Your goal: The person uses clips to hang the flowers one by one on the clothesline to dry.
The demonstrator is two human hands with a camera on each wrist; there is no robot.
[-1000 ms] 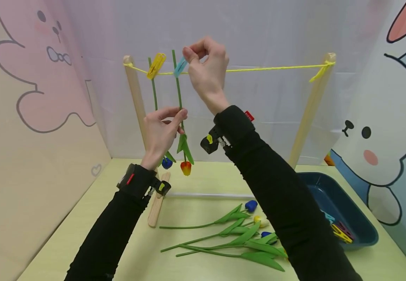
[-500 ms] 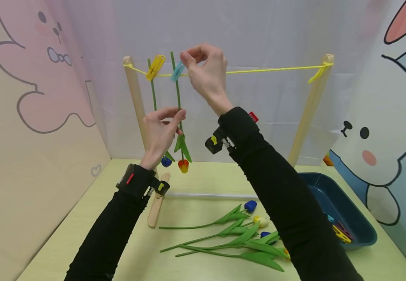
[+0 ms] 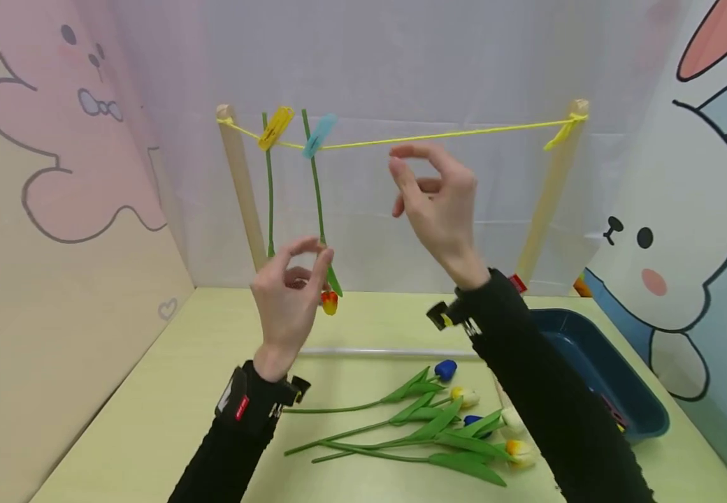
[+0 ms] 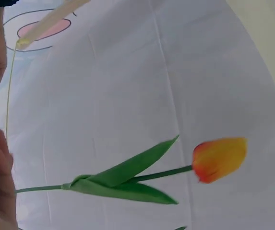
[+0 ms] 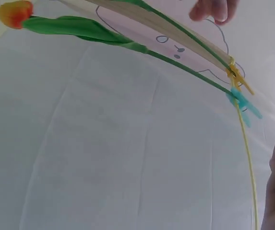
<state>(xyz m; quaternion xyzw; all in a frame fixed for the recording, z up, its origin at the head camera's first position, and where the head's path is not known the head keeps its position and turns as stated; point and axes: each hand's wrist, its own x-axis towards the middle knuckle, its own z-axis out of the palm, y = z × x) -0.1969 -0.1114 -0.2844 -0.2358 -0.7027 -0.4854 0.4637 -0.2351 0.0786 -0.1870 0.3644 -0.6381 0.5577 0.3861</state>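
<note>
An orange-red tulip (image 3: pixel 329 302) hangs flower-down from a yellow string (image 3: pixel 439 135), its stem held there by a light-blue clothespin (image 3: pixel 320 136). To its left, a yellow clothespin (image 3: pixel 276 128) holds a second green stem (image 3: pixel 270 202); my left hand hides that flower in the head view. My left hand (image 3: pixel 291 297) is beside the hanging tulip's lower stem, fingers loosely bent; the right wrist view shows its fingertips (image 5: pixel 219 10) apart from the stems. Right of the blue clothespin and just under the string, my right hand (image 3: pixel 442 206) holds nothing, its fingers loosely bent.
Wooden posts (image 3: pixel 552 188) carry the string at both ends. Several tulips (image 3: pixel 401 436) lie on the table below. At the right stands a dark blue tray (image 3: pixel 630 381), with clothespins inside partly hidden by my right sleeve. A pale rod (image 3: pixel 389 353) runs across the table.
My right hand has let go of the blue clothespin and moved right and down. My left hand has released the tulip's stem and dropped lower. The tulip stays hanging on the string.
</note>
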